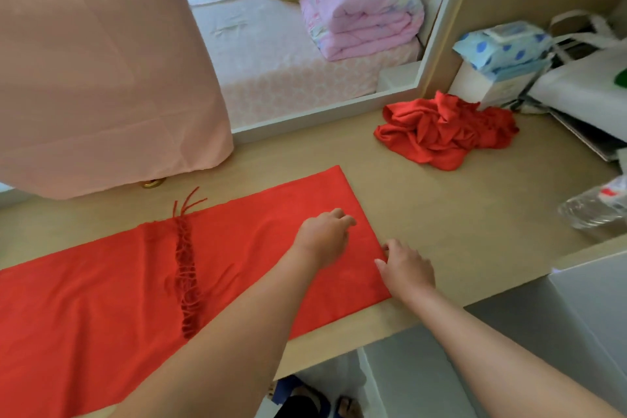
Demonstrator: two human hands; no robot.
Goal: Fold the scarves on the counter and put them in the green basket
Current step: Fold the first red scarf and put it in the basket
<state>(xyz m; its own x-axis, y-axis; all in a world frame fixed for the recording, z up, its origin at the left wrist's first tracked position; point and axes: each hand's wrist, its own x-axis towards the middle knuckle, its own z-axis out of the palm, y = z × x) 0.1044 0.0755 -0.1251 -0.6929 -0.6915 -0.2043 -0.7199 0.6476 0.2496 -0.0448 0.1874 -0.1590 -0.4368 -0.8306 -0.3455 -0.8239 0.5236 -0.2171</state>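
A long red scarf (101,299) lies flat along the beige counter (458,214), folded over itself so a fringed end (185,268) lies across its middle. My left hand (324,236) rests on the scarf near its right end, fingers loosely curled. At the right fold edge, my right hand (407,268) pinches the cloth between its fingertips. A second red scarf (444,132) sits crumpled in a heap at the back right of the counter. The green basket is not in view.
A pink curtain (95,61) hangs over the counter's back left. White bags and a blue dotted pack (502,44) crowd the back right corner. A clear plastic bottle (597,207) lies at the right edge. A bed with a pink quilt (359,7) shows behind.
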